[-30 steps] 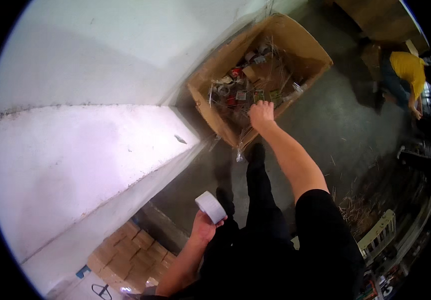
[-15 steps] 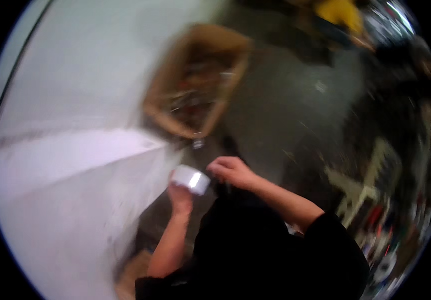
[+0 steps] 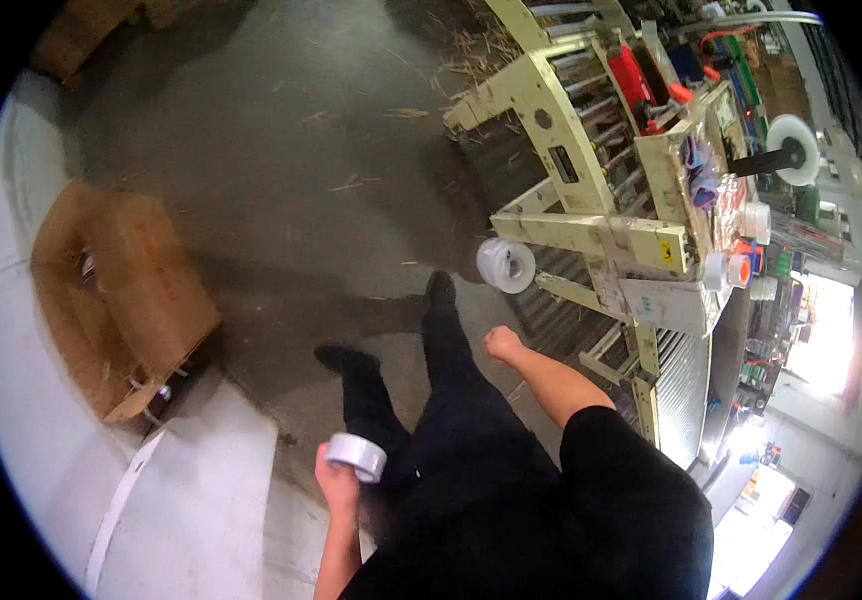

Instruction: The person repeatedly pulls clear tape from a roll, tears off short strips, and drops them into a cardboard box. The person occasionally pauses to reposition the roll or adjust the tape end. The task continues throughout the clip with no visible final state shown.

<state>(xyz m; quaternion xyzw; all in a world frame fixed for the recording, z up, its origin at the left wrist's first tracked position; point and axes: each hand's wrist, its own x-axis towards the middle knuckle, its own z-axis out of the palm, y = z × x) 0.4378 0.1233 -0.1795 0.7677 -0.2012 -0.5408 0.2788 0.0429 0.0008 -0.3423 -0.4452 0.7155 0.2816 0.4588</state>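
A wide white roll of tape (image 3: 356, 456) is gripped by my left hand (image 3: 338, 480), low and in front of my left thigh. The fingers wrap the roll's left side and partly hide it. My right hand (image 3: 501, 345) hangs out to the right in a loose fist, apart from everything, and nothing shows in it. Nearest to that hand is a pale yellow machine frame with rollers (image 3: 591, 228), with a white roll (image 3: 506, 265) on its near side.
On the left, an open cardboard box (image 3: 141, 290) stands by a white panel (image 3: 191, 480). Straw-like scraps (image 3: 406, 113) litter the grey floor (image 3: 281, 170). Tape rolls (image 3: 726, 270), a red tool (image 3: 633, 80) and a white disc on a dark arm (image 3: 794, 150) crowd the machine at right.
My view has swung right, bringing in the machine, while the box has shifted left. My right hand has moved away from the tape roll to the right; the left hand still holds the roll.
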